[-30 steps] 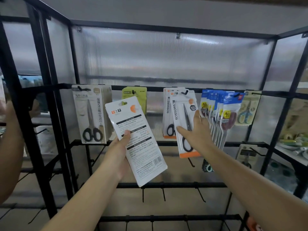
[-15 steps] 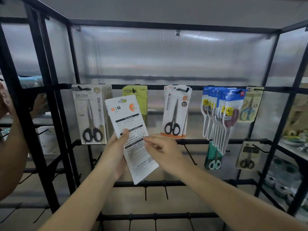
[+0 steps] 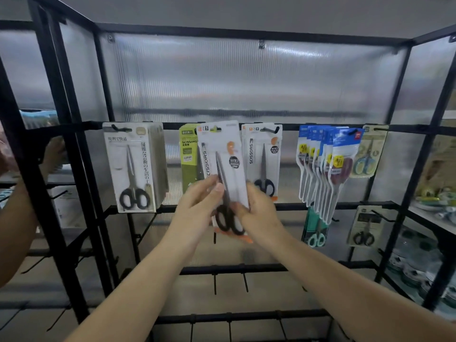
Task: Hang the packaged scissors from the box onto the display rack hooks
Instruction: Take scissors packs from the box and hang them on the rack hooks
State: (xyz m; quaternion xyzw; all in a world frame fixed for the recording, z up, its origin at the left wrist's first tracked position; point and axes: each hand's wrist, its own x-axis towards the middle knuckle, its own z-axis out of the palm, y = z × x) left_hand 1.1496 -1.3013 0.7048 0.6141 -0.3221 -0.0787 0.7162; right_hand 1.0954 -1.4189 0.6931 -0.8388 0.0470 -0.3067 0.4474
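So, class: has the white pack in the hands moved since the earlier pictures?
Yes. The white pack has been flipped to show its front and has moved right and up, from beside the grey pack towards the hung white pack.

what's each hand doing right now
Left hand: grips the white scissors pack at its lower left.
Right hand: grips the same pack at its lower right.

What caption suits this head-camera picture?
Both hands, left hand and right hand, hold a scissors pack before the display rack.
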